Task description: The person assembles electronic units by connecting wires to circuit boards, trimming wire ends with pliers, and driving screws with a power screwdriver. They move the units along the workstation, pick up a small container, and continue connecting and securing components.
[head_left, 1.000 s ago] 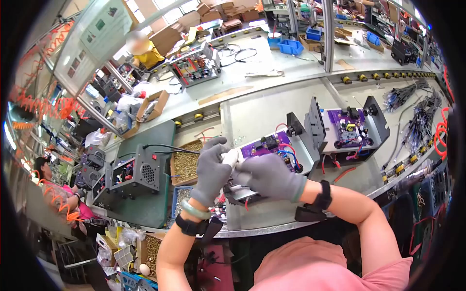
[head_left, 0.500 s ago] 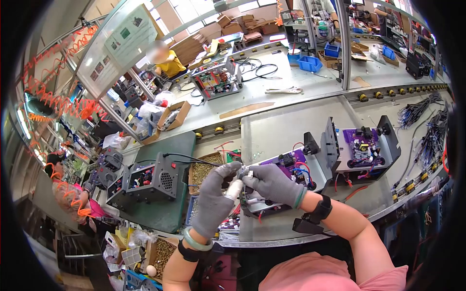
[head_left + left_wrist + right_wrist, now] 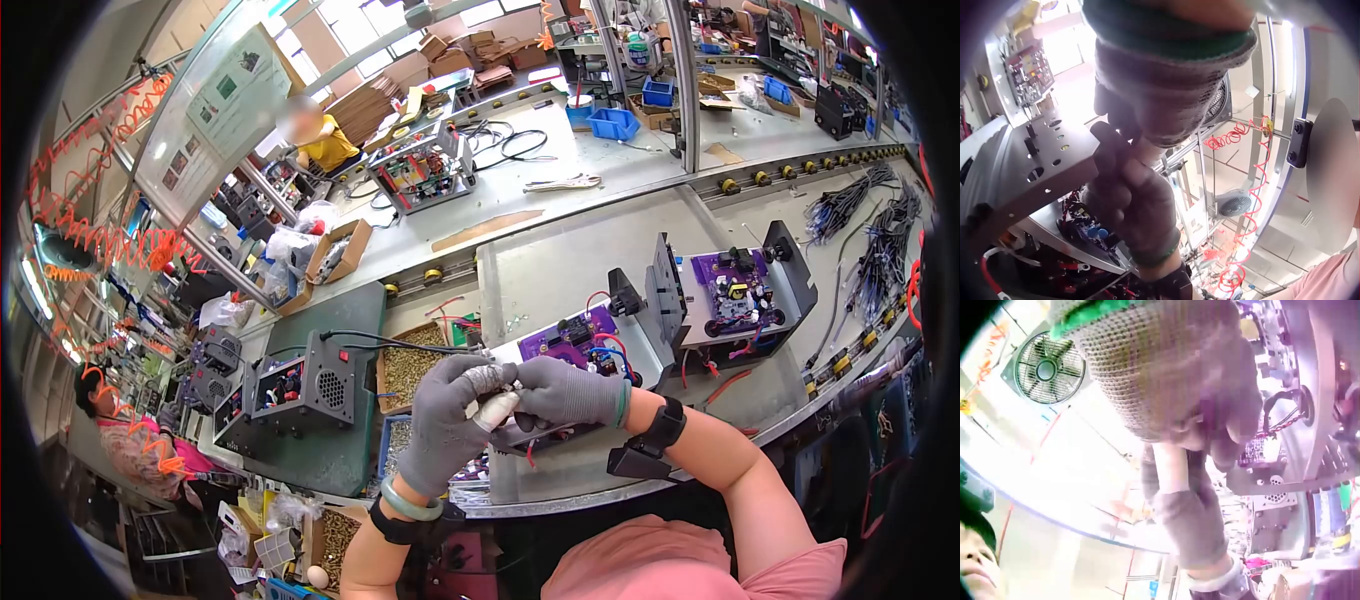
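Observation:
Both hands wear grey gloves and meet fingertip to fingertip in front of an open chassis with a purple circuit board (image 3: pixel 572 338). The left hand (image 3: pixel 440 420) has curled fingers and a white-wrapped thumb (image 3: pixel 497 409); it grips a small part largely hidden by the fingers. From the right, the right hand (image 3: pixel 572 393) pinches at the same spot. The left wrist view has the left hand (image 3: pixel 1154 87) above the right hand (image 3: pixel 1138 203). In the right wrist view the right hand (image 3: pixel 1172 375) covers the small part, with the left hand (image 3: pixel 1192 525) below.
Right of the hands stands a second open chassis (image 3: pixel 738 290). At the left, a black-cased unit (image 3: pixel 312 385) lies on a green mat (image 3: pixel 330 455), beside a box of small brass-coloured pieces (image 3: pixel 408 375). Cable bundles (image 3: pixel 885 235) lie far right. Two people are at the left.
The right hand, blurred and set slightly apart a second ago, has closed in against the left fingertips. The left fingers have curled further over. The head view has shifted.

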Tool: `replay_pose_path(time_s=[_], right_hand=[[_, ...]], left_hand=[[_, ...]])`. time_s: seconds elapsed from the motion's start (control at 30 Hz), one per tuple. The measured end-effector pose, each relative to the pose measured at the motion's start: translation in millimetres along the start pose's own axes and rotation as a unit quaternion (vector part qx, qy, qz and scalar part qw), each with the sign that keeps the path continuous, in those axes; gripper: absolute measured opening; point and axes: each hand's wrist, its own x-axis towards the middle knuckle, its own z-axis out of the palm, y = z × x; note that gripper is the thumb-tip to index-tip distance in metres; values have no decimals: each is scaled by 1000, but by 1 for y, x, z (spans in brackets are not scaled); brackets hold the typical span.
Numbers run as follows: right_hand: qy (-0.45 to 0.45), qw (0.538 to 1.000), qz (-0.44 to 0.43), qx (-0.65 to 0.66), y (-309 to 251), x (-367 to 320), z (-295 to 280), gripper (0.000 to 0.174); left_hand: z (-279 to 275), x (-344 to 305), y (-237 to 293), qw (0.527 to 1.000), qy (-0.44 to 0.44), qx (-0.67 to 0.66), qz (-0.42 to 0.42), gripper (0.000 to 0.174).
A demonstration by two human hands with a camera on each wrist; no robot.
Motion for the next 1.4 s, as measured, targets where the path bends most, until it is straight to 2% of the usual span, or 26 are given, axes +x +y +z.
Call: replay_pose_path(time_s=[0.03,0.1,0.13,0.17,0.23,0.3,0.37,0.4,0.43,0.5,0.53,0.57,0.6,0.63,0.67,0.77,0.8,0.9,0.93,1.03,1.1,1.4], right_hand=[[21,1000,-17,-2,1,0,3,22],[140,988,-47,43,5,2,13,21],[175,978,-28,110,4,1,16,18],[174,978,-27,109,4,0,16,18],[224,963,-97,-112,4,-1,16,15],[252,954,-122,-112,6,4,15,15],[269,924,-161,-217,4,9,13,19],[279,898,-162,-298,-7,7,12,17],[278,900,-158,-298,-5,12,10,17],[302,798,-217,-475,6,26,3,13],[278,811,-140,-496,7,29,0,9],[279,811,-135,-496,11,32,-3,9],[251,799,-123,-533,15,37,-7,9],[224,784,-108,-569,18,39,-10,9],[186,801,-69,-566,20,42,-8,9],[177,803,-55,-567,21,43,-10,10],[149,790,-28,-594,14,41,-8,15],[102,773,0,-626,12,47,0,11],[126,781,-25,-612,11,45,2,12],[125,804,-11,-581,13,46,0,12],[124,802,-17,-584,14,46,1,12],[161,795,-29,-585,14,44,2,14]], left_hand=[[1,-1,1,1000,21,-18,-15,20],[-2,1,2,998,45,2,-34,19],[-3,1,1,996,70,21,-54,18],[-1,0,-1,996,72,21,-55,18],[5,-5,-7,988,65,-62,-125,15],[8,-9,-8,985,59,-94,-128,18],[12,-14,-12,958,94,-197,-186,21],[5,-14,-13,962,58,-183,-192,28],[3,-13,-15,961,57,-186,-195,28],[-1,-10,-20,992,53,-39,-105,42],[-1,-12,-28,990,46,-1,-135,53],[-2,-12,-35,990,42,-5,-136,53],[-5,-9,-40,960,-38,-154,-229,53],[-7,-5,-41,894,-119,-296,-313,54],[-11,-5,-36,894,-133,-291,-314,52],[-11,-9,-46,889,-119,-313,-314,51],[-12,-9,-47,891,-118,-307,-314,51],[-10,-12,-48,883,-109,-327,-318,51],[-10,-12,-47,881,-114,-328,-320,51],[-12,-13,-45,877,-98,-339,-326,50],[-11,-13,-48,896,-102,-304,-308,48],[-9,-15,-47,892,-86,-309,-318,53]])
